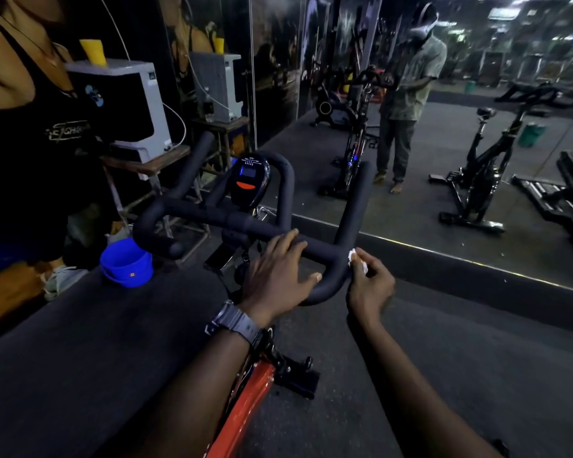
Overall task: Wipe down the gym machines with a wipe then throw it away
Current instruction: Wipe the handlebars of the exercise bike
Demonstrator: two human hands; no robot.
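A spin bike with black padded handlebars [212,214] and a small console [249,183] stands right in front of me, its orange frame [245,411] below. My left hand [275,276] rests on the right part of the crossbar, fingers over the top and thumb under the curved end. My right hand [371,282] pinches a small white wipe [358,261] and presses it against the base of the right upright handle.
A blue bucket [126,262] sits on the dark floor at the left. Behind it a white machine [129,107] stands on a wooden stool. A wall mirror [444,127] ahead reflects a person, other spin bikes and a green bin.
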